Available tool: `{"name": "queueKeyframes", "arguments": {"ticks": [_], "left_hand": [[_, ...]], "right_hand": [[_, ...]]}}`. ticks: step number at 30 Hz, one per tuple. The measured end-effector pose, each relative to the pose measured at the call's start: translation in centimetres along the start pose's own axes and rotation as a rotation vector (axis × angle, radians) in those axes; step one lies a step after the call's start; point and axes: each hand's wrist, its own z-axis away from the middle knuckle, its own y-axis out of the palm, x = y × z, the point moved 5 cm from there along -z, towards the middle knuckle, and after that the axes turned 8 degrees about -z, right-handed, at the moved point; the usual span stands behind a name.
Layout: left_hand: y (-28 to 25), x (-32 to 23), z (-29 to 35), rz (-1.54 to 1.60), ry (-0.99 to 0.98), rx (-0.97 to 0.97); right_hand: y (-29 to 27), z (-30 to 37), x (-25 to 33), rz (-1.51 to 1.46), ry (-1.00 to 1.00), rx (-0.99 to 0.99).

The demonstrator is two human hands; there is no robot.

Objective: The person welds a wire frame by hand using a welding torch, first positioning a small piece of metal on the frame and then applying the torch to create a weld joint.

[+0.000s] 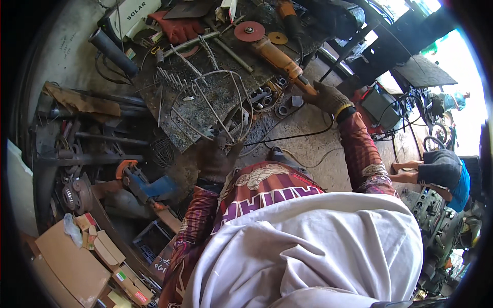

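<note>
Wire frame (pixel 213 112) and angle grinder (pixel 280 57) in use at a workshop tabletop (pixel 197 117). The frame lies over the near part of the tabletop, its curved wires and straight rods already joined into one open form; shaping and joining therefore appear largely done. The grinder's reddish disc (pixel 249 31) stands apart from the frame, beyond its far side, so no wire is being worked by it at this instant. Any remaining work on the joints cannot be judged, their surfaces being too small to read. The gloved left hand (pixel 212 159) is at the frame's near end, its fingers meeting the wire; whether they are closed around it cannot be told. The gloved right hand (pixel 331 97) is wrapped around the grinder's rear grip. Beyond lie a second grinder (pixel 291 19) and red gloves (pixel 179 31); ring-shaped metal parts (pixel 264 97) sit to the frame's right. Hard to make out: the dark glove merges with the shadow beneath it, hiding the wire ends; whether the disc is spinning is unclear; a bending person (pixel 452 179) at far right is partly obscured, and cardboard boxes (pixel 72 262) at lower left run into the dark fisheye rim
</note>
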Motion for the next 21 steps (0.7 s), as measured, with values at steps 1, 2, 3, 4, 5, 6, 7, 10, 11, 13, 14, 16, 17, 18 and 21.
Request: {"name": "queueKeyframes", "arguments": {"ticks": [1, 2, 3, 4, 5, 6, 7, 10, 11, 13, 14, 16, 17, 18, 21], "left_hand": [[-0.3, -0.2, -0.2, -0.003, 0.006, -0.011], [-0.6, -0.5, -0.3, -0.008, 0.011, -0.024], [-0.8, -0.8, -0.4, -0.014, 0.013, -0.037], [-1.1, -0.8, -0.5, -0.015, 0.023, -0.053], [-1.2, -0.8, -0.5, -0.012, 0.029, -0.069], [-1.3, -0.9, -0.6, -0.010, 0.034, -0.086], [-1.5, -1.4, -0.6, -0.068, 0.022, -0.083], [-2.4, -3.1, -1.0, -0.183, -0.024, -0.084], [-2.7, -3.4, -1.2, -0.181, -0.043, -0.090], [-2.5, -3.9, -1.0, -0.173, -0.102, -0.077], [-2.3, -3.9, -1.1, -0.162, -0.137, -0.064], [-1.5, -3.5, -0.7, -0.112, -0.260, 0.014], [-1.1, -3.1, -0.2, -0.076, -0.348, 0.070], [-0.7, -2.6, 0.2, -0.038, -0.435, 0.126], [0.0, -2.3, 0.7, -0.049, -0.486, 0.090]], "right_hand": [[0.2, -0.2, 0.5, -0.125, 0.063, 0.128], [0.6, -0.4, 0.9, -0.247, 0.124, 0.259], [0.9, -0.7, 1.0, -0.288, 0.128, 0.267], [1.5, -0.7, 1.0, -0.336, 0.127, 0.274], [1.9, -0.9, 1.0, -0.378, 0.127, 0.283], [2.3, -1.0, 0.9, -0.431, 0.133, 0.266], [2.8, -0.9, 0.5, -0.479, 0.150, 0.257], [2.5, -1.8, 0.6, -0.522, 0.121, 0.266], [1.6, -2.1, 1.1, -0.496, 0.108, 0.285], [1.4, -3.4, 0.7, -0.448, 0.066, 0.310], [1.4, -4.6, 0.1, -0.425, 0.038, 0.308], [1.1, -6.1, -0.3, -0.381, -0.016, 0.299], [0.4, -6.6, 0.3, -0.359, -0.049, 0.290], [0.0, -7.1, 0.6, -0.338, -0.080, 0.279], [0.1, -9.3, -0.3, -0.346, -0.217, 0.237]]}}
